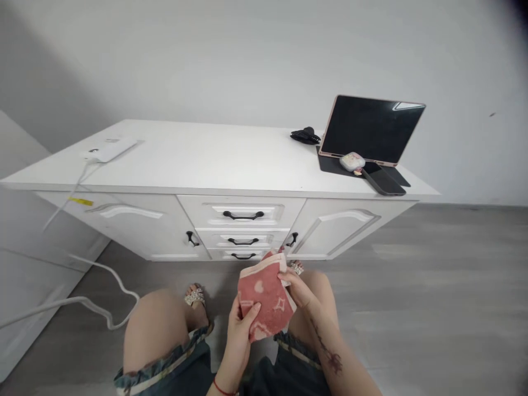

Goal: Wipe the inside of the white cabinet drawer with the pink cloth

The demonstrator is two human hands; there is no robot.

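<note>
Between my hands, above my lap, is a pinkish-red cloth (268,294) that looks like a small towel, folded, with a pale border and white heart and star patterns. My left hand (241,324) grips its lower left side, thumb lying across the front. At the upper right edge my right hand (295,286) pinches the cloth near the pale border. The fingers behind the cloth are hidden.
Ahead stands a white cabinet (198,159) with drawers and doors. On its top are a white power strip (109,149), a black hair clip (306,135), a propped tablet (371,129), an earbud case (352,161) and a phone (383,179). A white cable (86,302) hangs at the left.
</note>
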